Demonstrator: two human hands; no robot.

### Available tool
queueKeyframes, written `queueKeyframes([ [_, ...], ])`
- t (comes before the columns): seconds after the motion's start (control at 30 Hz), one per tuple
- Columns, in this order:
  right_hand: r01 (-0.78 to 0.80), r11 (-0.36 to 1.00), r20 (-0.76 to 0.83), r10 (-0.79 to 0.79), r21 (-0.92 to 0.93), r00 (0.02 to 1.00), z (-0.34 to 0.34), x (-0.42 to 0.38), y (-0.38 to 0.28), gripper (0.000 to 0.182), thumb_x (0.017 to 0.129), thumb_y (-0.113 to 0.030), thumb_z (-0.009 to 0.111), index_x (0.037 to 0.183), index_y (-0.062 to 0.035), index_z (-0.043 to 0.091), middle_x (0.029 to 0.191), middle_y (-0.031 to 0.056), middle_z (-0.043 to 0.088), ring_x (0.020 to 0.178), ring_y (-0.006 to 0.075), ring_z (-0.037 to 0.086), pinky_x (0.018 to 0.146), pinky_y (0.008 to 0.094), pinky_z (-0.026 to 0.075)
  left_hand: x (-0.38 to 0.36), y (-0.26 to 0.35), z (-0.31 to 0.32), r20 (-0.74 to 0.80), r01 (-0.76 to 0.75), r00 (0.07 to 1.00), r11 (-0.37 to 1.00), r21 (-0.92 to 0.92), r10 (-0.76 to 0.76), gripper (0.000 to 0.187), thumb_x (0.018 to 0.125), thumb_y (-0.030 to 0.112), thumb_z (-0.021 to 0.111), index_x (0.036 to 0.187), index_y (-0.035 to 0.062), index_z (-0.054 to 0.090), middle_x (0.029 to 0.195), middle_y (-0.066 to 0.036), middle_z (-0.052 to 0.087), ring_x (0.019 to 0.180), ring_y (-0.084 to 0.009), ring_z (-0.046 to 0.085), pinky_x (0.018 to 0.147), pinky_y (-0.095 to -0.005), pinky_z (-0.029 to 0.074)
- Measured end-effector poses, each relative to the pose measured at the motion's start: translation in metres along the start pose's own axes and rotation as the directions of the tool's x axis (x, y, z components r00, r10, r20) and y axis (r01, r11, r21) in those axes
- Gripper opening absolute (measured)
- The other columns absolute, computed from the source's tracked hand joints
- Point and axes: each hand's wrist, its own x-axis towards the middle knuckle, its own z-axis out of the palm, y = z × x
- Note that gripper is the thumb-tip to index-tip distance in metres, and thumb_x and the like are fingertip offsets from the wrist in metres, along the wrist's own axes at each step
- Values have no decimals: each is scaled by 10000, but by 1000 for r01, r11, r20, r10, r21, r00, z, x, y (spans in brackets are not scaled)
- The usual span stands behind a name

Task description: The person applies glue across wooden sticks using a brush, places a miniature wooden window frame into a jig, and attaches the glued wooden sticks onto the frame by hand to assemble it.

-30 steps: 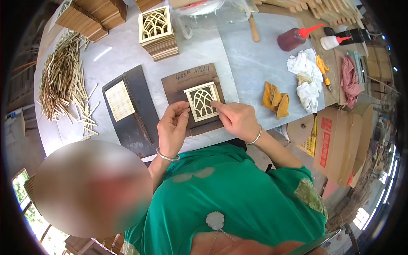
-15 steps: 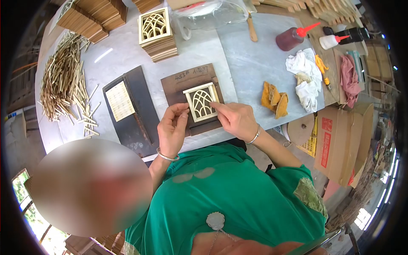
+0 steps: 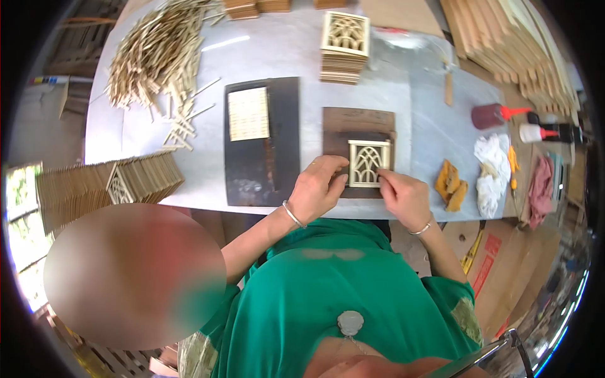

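A small pale wooden lattice panel (image 3: 369, 146) with an arched pattern lies on a brown jig board (image 3: 334, 123), against raised dark strips. My left hand (image 3: 320, 188) is at the panel's left edge, thumb and fingers drawn close together. At the lower right of the panel, my right hand (image 3: 406, 200) has its fingers curled, with a fingertip pressing the frame. Whether a small piece sits between the left fingertips cannot be made out. Left of the jig, a black board (image 3: 246, 179) carries a sheet of pale short strips (image 3: 248, 113).
Loose thin sticks (image 3: 154, 60) are heaped at the back left. A stack of lattice panels (image 3: 344, 65) stands behind the jig, and a long row of panels (image 3: 148, 178) lines the left edge. Rightward are orange-brown cloth pieces (image 3: 450, 186), white rags (image 3: 492, 167) and a dark red squeeze bottle (image 3: 486, 117).
The view has turned, so the table's things appear farther right and the row of panels at left has come into sight. Both hands stay at the lattice panel's edges.
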Motion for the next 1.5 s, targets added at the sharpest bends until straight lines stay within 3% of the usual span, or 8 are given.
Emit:
queueKeyframes([
  [0.07,-10,1000,7,10,9,1000,-3,14,-7,77,821,-132,650,863,-78,684,627,83,632,549,262,625,499,361,477,-2,-14,-21,-120,-210,966,965,159,230,225,824,23,676,1045,8,642,981,-148,647,841,-260,655,702,-326,537],
  [0.3,112,990,60,-118,86,991,34,94,-54,174,835,-223,706,750,-103,612,569,38,584,483,210,579,469,333,440,-14,-72,-133,-327,-93,886,818,568,329,196,781,33,703,960,36,623,938,-124,603,871,-318,577,752,-387,480],
  [0.77,30,993,525,34,-112,851,107,175,-100,305,838,-386,613,768,-89,630,696,137,645,673,339,642,595,450,491,-3,-125,-152,-172,-248,874,722,646,454,159,783,54,599,935,15,570,928,-173,561,883,-366,556,774,-469,465],
  [0.9,80,996,471,-47,-50,881,113,177,-94,312,809,-347,671,701,-60,609,646,134,613,618,322,612,552,424,462,5,-134,-144,-243,-276,820,730,625,518,147,668,28,570,807,16,524,863,-198,518,845,-374,526,772,-457,450],
  [1.13,148,984,446,-90,-97,890,115,177,-89,294,807,-319,672,690,-55,611,660,155,630,645,370,618,560,456,473,-24,-106,-150,-417,-159,792,811,563,445,129,771,18,619,824,60,510,834,-112,458,802,-310,506,687,-383,450],
  [1.23,152,988,402,-137,-6,905,108,165,-87,294,873,-287,656,730,-36,603,591,114,589,542,278,580,511,393,430,-36,-96,-141,-482,-74,815,883,463,322,111,799,17,604,842,62,511,839,-110,473,820,-319,513,698,-389,448],
  [1.33,-4,905,335,-154,424,930,87,141,-90,266,955,-222,612,793,-13,586,581,-23,454,556,49,393,494,245,322,-41,-82,-128,-448,-106,861,945,309,243,74,839,29,580,859,56,514,840,-116,509,850,-340,528,724,-412,445],
  [1.5,51,887,242,-180,459,954,54,111,-73,224,924,-158,641,763,-23,564,606,-38,444,554,47,374,496,233,303,-33,-59,-101,-362,-134,915,980,144,178,58,852,51,585,861,47,528,836,-133,539,831,-351,545,726,-419,447],
])
